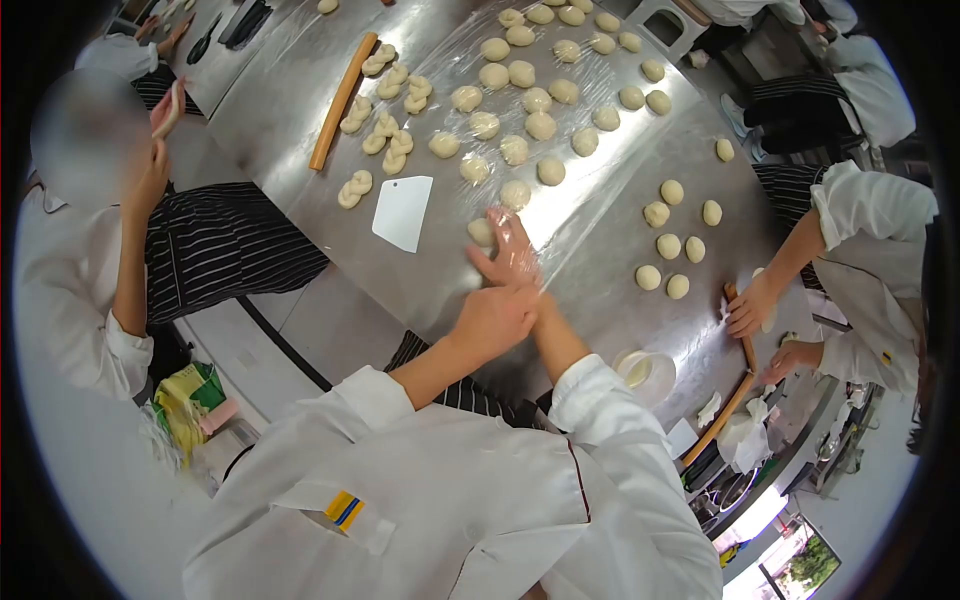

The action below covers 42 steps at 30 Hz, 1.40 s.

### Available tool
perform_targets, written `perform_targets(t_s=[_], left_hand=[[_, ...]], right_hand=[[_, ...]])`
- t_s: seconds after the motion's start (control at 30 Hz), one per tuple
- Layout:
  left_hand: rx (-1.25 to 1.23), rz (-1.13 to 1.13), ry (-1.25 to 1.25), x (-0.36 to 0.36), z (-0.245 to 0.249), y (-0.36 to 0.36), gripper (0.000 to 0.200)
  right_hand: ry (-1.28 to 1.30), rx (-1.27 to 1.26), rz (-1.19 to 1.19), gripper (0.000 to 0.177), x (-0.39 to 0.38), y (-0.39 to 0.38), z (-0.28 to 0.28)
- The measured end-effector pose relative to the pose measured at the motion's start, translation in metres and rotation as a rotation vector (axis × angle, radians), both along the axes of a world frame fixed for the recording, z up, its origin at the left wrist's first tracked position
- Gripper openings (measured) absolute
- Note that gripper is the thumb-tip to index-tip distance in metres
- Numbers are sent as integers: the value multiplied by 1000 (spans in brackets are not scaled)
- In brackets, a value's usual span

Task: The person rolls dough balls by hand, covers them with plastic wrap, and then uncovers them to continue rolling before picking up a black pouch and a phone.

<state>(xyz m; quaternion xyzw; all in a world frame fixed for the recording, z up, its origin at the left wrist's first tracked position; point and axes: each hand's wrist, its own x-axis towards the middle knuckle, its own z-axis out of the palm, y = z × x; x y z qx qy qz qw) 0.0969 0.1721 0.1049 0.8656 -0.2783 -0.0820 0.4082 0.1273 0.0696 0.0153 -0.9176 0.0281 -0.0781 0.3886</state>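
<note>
My right hand (512, 252) reaches beneath a clear plastic film (560, 215), thumb and fingers apart. Beside its fingertips are a dough ball (481, 232) and, just beyond, another dough ball (515, 194). My left hand (497, 318) is closed over the near edge of the film, crossing my right wrist. Several pale dough balls (536, 100) lie farther up under the film. Left of my hands, a white dough scraper (403, 213) rests flat on the steel table (400, 285).
Braided dough pieces (382, 132) lie beside a wooden rolling pin (343, 100). Uncovered dough balls (668, 246) sit to the right. A co-worker's hands (755, 308) work near another rolling pin (740, 335). A clear container (648, 375) stands at the near edge. Another person (145, 190) holds dough at left.
</note>
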Motion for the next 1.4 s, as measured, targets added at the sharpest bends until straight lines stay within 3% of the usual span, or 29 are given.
perform_targets(t_s=[0.1,0.17,0.2,0.27,0.37,0.43,0.53,0.6,0.67,0.73,0.83,0.9,0.97,1.13,1.23,1.3,1.4], left_hand=[[29,-18,-37,0,3,-2,15],[26,-21,-27,-2,4,-1,15],[19,-28,-26,0,4,-1,16],[14,-27,-27,-1,5,-2,16],[-14,-25,-24,-3,3,-1,16],[-44,-15,-13,-4,-1,-3,16],[-35,-11,3,-4,-4,-3,17],[-32,-21,1,-3,-2,-5,17],[-46,-15,10,0,-3,-6,17],[-58,-4,25,-2,-3,-6,18],[-20,-48,76,0,-4,-3,11],[-9,-31,78,-2,-3,-1,11],[-28,-25,46,-4,-5,-2,14],[-53,-10,17,-5,-3,-5,18],[-72,-19,28,0,-4,-6,18],[-101,-20,55,-1,-2,-3,19],[-113,20,48,0,0,-3,19]], right_hand=[[9,-74,-116,48,2,-24,-14],[66,198,-189,48,10,-30,2],[67,198,-187,48,21,-34,6],[-161,-164,16,42,43,-40,11],[-58,-139,74,40,58,-51,8],[-48,-84,69,39,54,-59,4],[-80,223,-158,32,23,-62,29],[-63,-42,-179,35,-24,-77,29],[276,80,-211,44,-85,-73,53],[524,-140,-76,53,-116,-65,74],[493,-61,-140,65,-88,-90,70],[362,-29,-237,68,-28,-96,64],[189,-234,-247,67,25,-87,33],[-11,-44,-162,48,73,-92,2],[45,-141,-240,41,39,-105,17],[229,-58,-322,37,-11,-106,53],[362,-219,-294,38,-47,-107,61]])
